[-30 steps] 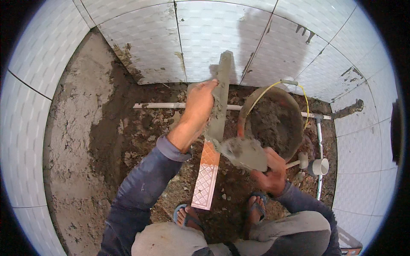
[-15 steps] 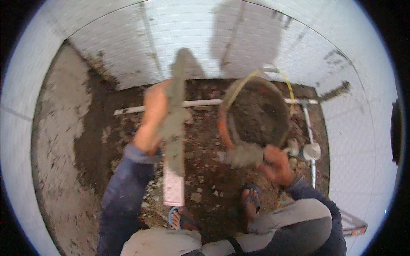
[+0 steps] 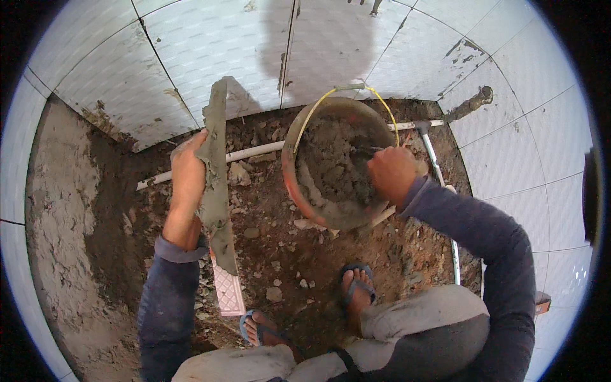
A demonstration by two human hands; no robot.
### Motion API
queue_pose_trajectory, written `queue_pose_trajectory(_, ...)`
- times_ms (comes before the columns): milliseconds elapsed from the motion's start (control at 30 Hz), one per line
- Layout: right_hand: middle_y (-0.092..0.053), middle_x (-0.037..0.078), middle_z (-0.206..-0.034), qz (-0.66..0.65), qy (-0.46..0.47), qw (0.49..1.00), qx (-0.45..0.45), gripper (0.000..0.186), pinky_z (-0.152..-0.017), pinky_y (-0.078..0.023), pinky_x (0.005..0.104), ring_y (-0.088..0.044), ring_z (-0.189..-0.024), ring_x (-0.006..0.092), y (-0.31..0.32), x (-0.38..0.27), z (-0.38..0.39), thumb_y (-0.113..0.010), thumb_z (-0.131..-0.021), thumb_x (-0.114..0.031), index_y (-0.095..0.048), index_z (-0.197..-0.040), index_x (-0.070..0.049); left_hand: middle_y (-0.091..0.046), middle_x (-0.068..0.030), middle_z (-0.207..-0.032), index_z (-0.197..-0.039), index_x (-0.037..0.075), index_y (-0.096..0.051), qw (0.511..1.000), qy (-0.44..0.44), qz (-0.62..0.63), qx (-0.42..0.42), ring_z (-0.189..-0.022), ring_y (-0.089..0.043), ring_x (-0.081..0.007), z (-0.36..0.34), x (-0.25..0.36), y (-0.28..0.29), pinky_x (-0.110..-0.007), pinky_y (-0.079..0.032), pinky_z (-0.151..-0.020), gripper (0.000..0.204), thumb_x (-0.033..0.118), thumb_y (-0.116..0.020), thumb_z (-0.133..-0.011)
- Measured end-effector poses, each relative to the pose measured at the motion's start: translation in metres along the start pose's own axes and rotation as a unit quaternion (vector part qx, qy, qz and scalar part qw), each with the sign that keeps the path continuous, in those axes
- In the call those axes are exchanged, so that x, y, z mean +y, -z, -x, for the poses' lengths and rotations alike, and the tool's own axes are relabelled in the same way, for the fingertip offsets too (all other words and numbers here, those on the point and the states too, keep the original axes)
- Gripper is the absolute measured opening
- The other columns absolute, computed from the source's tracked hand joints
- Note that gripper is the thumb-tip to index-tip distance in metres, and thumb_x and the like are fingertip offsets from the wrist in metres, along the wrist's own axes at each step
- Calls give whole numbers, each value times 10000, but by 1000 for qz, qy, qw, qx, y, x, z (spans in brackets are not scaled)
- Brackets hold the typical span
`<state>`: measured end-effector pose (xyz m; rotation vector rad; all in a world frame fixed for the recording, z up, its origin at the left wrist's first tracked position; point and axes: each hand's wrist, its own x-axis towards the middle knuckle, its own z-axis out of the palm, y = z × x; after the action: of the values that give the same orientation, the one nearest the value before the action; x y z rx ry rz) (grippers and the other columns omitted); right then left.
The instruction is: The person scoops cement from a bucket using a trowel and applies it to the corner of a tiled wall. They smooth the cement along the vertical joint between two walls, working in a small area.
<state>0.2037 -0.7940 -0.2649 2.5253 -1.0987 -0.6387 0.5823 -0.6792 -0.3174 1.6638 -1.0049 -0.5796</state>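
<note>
My left hand (image 3: pixel 188 173) is closed around a long narrow tile strip (image 3: pixel 228 290), held up on edge to the left of the bucket. Grey wet mortar (image 3: pixel 217 197) coats most of the strip; its patterned pinkish end near my foot is bare. My right hand (image 3: pixel 391 173) is closed on a trowel handle (image 3: pixel 421 168) at the right side of the round bucket (image 3: pixel 294 190). The trowel's blade is down in the bucket's mortar (image 3: pixel 331 149) and mostly hidden. A yellow wire handle (image 3: pixel 310 119) arches over the bucket.
White pipes (image 3: pixel 254 151) run across the rubble floor (image 3: pixel 254 254) behind and right of the bucket. White tiled walls (image 3: pixel 210 57) stand ahead and at both sides. A rough cement strip (image 3: pixel 60 210) lies along the left. My sandalled feet (image 3: pixel 359 286) are close below.
My right hand has moved up and forward, taking the mortar-covered trowel from in front of the bucket into it. The view has shifted; my left hand still holds the coated strip.
</note>
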Motion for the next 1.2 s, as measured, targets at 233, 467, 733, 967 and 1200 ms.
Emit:
queue_pose_trajectory(233,-691,156,-718,-262,-52,958,-101,308,-576,-551,392,-698,-643,263,30,84,18,-733,-773,-276,-722,-851,23,-705,-132,-966,-1148,-83,-673,999,1,40,24,-824,-643,-181,8,33,-4,-345,-508,-733,383,240,-531,-1001)
queue_pose_trajectory(467,-658,53,-735,-646,-42,730,-219,271,-644,-510,309,-621,-643,143,13,80,55,-677,-891,-266,-666,-818,-5,-684,-214,-1177,-1200,-49,-655,994,-53,-95,13,-1084,-652,-348,9,23,-2,-410,-480,-979,329,55,-490,-933)
queue_pose_trajectory(733,-658,26,-921,-814,82,571,-64,212,-758,-486,311,-593,-850,126,65,-69,60,-761,-831,-125,-696,-983,9,-684,-236,-1129,-1209,-14,-653,987,-48,-153,-28,-1006,-662,-379,-3,31,-7,-416,-512,-892,347,125,-495,-934)
queue_pose_trajectory(967,-641,87,-936,-749,192,614,159,252,-757,-485,317,-620,-839,193,56,-130,42,-798,-776,-61,-683,-988,12,-696,-215,-1084,-1248,14,-637,973,-80,-219,2,-996,-670,-365,6,48,1,-433,-513,-900,392,29,-452,-903)
queue_pose_trajectory(1200,-668,143,-1026,-635,221,678,295,276,-777,-522,379,-653,-879,294,37,-143,53,-765,-747,-20,-682,-1007,23,-670,-281,-1097,-1153,-21,-666,949,-67,-307,-31,-979,-671,-397,-5,44,16,-459,-518,-849,352,166,-447,-951)
